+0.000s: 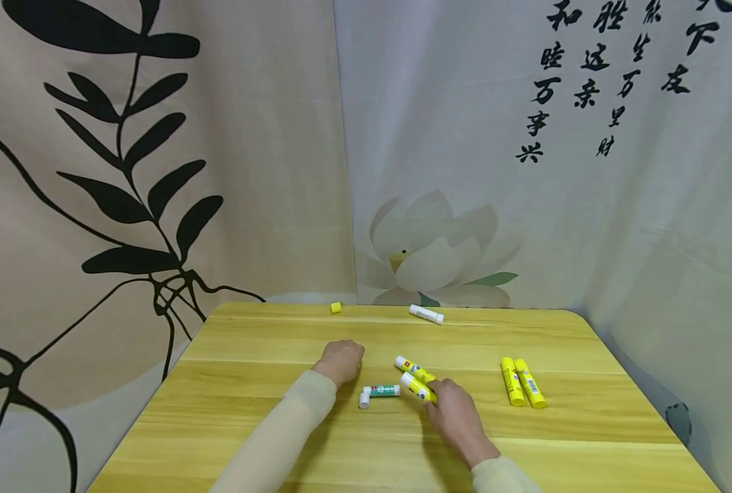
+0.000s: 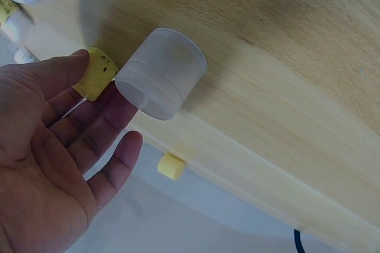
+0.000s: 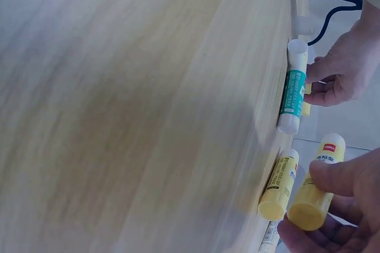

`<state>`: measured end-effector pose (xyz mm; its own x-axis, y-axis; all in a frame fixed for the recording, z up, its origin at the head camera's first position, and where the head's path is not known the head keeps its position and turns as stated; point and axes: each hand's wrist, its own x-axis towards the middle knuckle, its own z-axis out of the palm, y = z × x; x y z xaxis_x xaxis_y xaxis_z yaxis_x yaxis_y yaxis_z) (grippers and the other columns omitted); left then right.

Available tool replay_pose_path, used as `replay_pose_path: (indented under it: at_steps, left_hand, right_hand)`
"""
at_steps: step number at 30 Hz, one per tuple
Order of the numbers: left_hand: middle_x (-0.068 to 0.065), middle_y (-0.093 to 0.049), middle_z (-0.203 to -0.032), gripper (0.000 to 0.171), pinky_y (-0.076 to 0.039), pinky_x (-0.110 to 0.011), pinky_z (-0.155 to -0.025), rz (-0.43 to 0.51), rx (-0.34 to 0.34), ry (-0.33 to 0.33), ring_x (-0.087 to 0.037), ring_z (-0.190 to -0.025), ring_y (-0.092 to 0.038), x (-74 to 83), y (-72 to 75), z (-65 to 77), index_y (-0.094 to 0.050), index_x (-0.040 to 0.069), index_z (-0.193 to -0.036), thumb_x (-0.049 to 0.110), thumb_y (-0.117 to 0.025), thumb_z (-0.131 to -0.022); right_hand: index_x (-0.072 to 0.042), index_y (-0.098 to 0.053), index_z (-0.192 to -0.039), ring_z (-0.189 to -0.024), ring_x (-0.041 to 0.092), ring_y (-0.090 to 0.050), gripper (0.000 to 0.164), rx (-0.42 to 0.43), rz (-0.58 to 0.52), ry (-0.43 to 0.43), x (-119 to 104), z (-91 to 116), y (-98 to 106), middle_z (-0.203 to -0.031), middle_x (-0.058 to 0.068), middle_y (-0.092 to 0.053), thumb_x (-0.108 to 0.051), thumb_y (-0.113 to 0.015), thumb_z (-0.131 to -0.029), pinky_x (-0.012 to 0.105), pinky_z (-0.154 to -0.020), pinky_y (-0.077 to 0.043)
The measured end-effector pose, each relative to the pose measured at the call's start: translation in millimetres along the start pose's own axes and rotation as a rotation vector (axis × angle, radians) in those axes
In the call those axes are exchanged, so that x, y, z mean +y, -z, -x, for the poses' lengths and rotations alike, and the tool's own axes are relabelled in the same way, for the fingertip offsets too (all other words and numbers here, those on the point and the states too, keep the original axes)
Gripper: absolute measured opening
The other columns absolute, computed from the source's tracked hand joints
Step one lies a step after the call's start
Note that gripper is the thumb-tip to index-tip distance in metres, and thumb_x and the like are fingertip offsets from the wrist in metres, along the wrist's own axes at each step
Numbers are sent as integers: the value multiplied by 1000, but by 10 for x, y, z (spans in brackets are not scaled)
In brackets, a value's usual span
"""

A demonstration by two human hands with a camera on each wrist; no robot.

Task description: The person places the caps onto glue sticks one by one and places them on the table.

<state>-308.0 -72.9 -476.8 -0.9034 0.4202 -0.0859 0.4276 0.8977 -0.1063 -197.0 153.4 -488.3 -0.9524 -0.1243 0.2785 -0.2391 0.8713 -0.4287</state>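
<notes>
My left hand point(image 1: 341, 361) is over the table's middle. In the left wrist view its thumb and fingers pinch a small speckled yellow cap point(image 2: 98, 76). A translucent ribbed plastic cap point(image 2: 161, 75) lies right at those fingertips, hidden behind the hand in the head view. My right hand point(image 1: 458, 416) grips a yellow glue stick point(image 1: 416, 387) between thumb and fingers, white end pointing away to the left. Just beyond it lies another yellow glue stick point(image 1: 415, 368). Between the hands rests a green-labelled glue stick point(image 1: 384, 391), with a small white cylinder point(image 1: 363, 399) at its left end.
At the right, two yellow glue sticks point(image 1: 513, 381) lie side by side. Near the far edge of the wooden table point(image 1: 248, 411) are a white glue stick point(image 1: 427, 314) and a yellow cap point(image 1: 336, 308). Printed curtains point(image 1: 279, 171) hang behind the table.
</notes>
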Motion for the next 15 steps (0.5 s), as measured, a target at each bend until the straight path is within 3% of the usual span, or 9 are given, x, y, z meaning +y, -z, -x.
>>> replay_pose_path:
  at_steps: [15]
  left_hand:
    - [-1,-66,-85,4,-55,-31,-68,0,26,-5,-15,-80,-64,-16,22,5,-65,13,-92,12,-64,-96]
  right_hand:
    - [4,-71,-109,-73,19,-59,32,-1,3,-17,7,-1,1,-86,9,-63,-7,-80,-80,39,-66,-53]
